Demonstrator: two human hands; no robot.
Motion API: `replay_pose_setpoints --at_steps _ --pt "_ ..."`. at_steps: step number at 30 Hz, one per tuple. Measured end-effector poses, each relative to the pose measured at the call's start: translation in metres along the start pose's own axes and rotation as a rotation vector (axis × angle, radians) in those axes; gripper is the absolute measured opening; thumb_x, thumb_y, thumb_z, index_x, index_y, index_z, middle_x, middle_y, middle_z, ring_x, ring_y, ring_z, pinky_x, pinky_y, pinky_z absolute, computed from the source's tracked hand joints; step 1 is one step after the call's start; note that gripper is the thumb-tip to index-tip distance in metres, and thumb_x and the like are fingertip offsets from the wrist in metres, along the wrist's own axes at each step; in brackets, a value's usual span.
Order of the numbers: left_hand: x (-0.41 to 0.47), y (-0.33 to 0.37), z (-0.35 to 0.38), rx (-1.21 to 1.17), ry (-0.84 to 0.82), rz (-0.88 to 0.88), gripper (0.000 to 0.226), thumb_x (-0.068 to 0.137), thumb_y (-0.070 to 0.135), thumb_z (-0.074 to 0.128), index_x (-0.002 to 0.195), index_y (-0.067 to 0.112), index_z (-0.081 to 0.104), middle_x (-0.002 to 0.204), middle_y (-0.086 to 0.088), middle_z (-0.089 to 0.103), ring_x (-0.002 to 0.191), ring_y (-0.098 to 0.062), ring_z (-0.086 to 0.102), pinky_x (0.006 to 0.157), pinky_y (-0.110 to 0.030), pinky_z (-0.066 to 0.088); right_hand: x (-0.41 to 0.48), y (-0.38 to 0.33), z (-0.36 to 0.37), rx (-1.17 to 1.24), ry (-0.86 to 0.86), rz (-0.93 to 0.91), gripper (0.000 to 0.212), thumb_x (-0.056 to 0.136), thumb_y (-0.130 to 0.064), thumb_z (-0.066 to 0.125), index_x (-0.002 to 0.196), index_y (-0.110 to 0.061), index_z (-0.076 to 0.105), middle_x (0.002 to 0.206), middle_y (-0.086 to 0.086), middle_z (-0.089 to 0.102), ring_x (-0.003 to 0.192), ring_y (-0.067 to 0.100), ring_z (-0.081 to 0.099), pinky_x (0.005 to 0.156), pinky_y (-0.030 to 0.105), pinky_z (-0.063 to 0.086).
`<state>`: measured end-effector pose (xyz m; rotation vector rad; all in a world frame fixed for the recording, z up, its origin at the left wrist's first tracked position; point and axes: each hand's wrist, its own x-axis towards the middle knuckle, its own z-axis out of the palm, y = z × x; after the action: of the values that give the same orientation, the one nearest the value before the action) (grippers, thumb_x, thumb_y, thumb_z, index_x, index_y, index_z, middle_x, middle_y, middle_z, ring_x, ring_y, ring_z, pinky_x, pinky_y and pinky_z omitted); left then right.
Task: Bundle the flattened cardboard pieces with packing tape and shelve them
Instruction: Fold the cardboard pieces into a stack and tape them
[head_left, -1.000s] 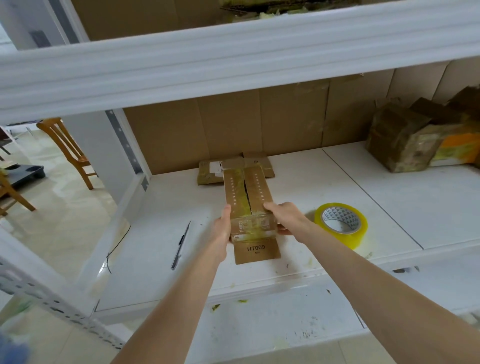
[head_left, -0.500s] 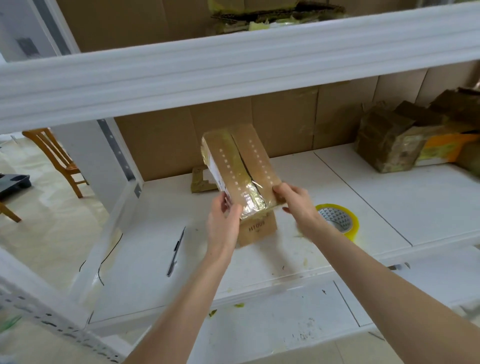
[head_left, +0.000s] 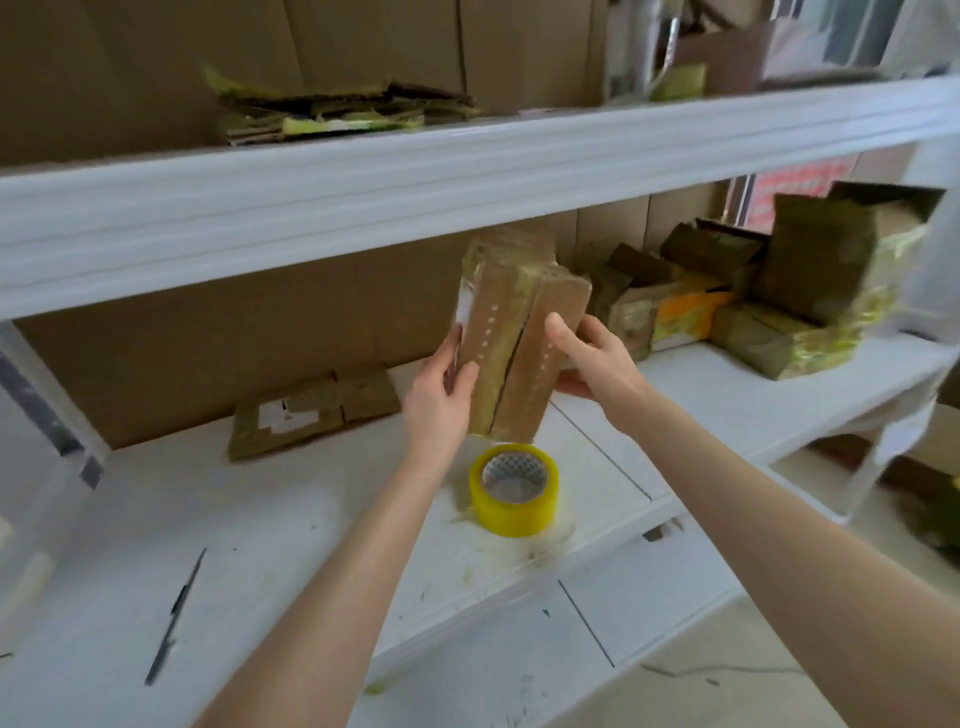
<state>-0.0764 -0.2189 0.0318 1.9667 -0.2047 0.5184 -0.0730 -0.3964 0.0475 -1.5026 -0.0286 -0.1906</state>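
Observation:
A taped bundle of flattened brown cardboard (head_left: 511, 338) stands nearly upright in the air above the white shelf board (head_left: 291, 519). My left hand (head_left: 441, 395) grips its lower left edge, thumb on the front face. My right hand (head_left: 592, 358) holds its right side, thumb across the front and fingers behind. A yellow roll of packing tape (head_left: 514, 489) lies flat on the shelf just below the bundle. Another flat cardboard piece (head_left: 311, 410) lies at the back of the shelf, to the left.
Several taped cardboard bundles (head_left: 753, 306) are stacked at the right of this shelf. The upper shelf beam (head_left: 467, 171) runs across above, with a cardboard stack (head_left: 332, 111) on top. A dark pen-like tool (head_left: 174, 618) lies at the front left.
Both hands lifted the bundle off the shelf, tipped it upright and carried it up and to the right. The view swung right, so the tape roll now sits below the bundle.

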Motion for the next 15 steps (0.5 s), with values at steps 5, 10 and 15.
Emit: replay_pose_setpoints --at_steps 5,10,15 --pt "0.003 0.018 0.085 0.048 -0.028 0.067 0.048 0.093 0.010 0.055 0.139 0.019 0.048 0.126 -0.004 0.062 0.114 -0.017 0.057 0.090 -0.022 0.041 0.020 0.007 -0.088 0.057 0.065 0.096 0.051 0.083 -0.067 0.054 0.116 -0.028 0.055 0.110 -0.001 0.067 0.095 0.018 0.068 0.072 0.029 0.059" --pt "-0.001 0.046 0.185 0.176 -0.026 0.098 0.047 0.094 0.008 0.053 0.140 0.020 0.047 0.127 -0.008 0.057 0.116 -0.022 0.053 0.097 -0.024 0.038 0.050 0.012 -0.186 0.205 0.071 0.285 0.065 0.080 -0.072 0.052 0.124 -0.023 0.048 0.111 -0.002 0.061 0.100 0.021 0.063 0.083 0.041 0.057" --pt "0.001 0.067 0.267 0.242 -0.059 0.069 0.045 0.097 0.013 0.048 0.140 0.027 0.046 0.138 -0.001 0.050 0.125 -0.020 0.046 0.103 -0.036 0.040 0.077 0.028 -0.266 0.164 0.133 0.307 0.049 0.094 -0.044 0.056 0.134 -0.018 0.047 0.124 0.003 0.058 0.101 0.023 0.064 0.088 0.036 0.054"
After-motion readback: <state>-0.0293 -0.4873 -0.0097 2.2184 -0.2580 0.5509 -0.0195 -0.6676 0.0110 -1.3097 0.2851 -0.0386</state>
